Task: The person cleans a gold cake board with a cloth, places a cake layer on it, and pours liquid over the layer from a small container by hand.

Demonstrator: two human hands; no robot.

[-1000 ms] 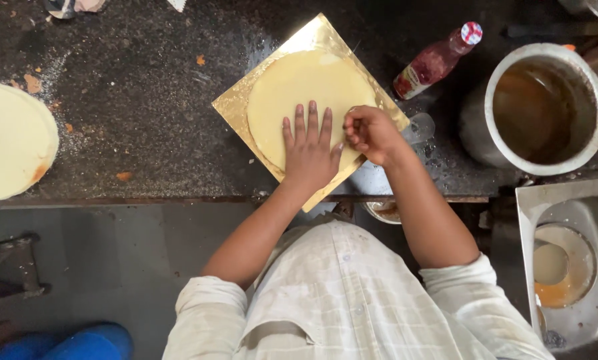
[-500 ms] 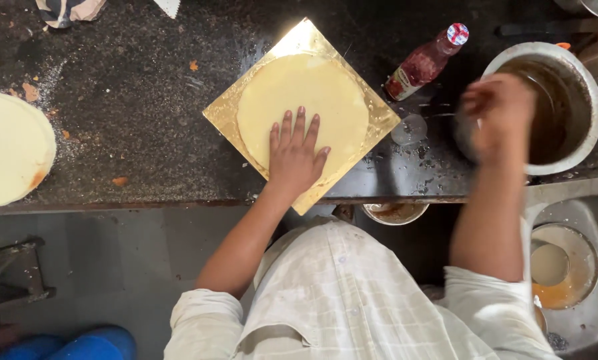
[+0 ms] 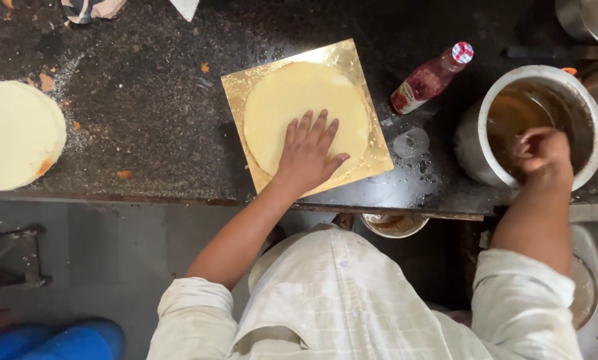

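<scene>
Pale dough disc on a gold board, one hand pressing it, the other hand inside a steel pot.

Black stone counter point(image 3: 145, 113) is carrying everything; at its far left a second pale round sheet point(image 3: 15, 143) is lying, reaching the near edge, and a wide bare stretch of counter is separating it from the gold square board point(image 3: 245, 87). The board is sitting turned like a diamond, its near corner close to the counter edge. The round dough disc point(image 3: 305, 100) is filling most of it. The left hand point(image 3: 309, 153) is lying flat on the near part of the disc, fingers spread wide. Right of the board a red sauce bottle point(image 3: 429, 80) is lying tilted, near a small clear cup point(image 3: 411, 142). Further right, the right hand point(image 3: 542, 152) is reaching into the steel pot point(image 3: 485, 110) of brown liquid, fingers curled narrow; what it is holding I cannot tell.
</scene>
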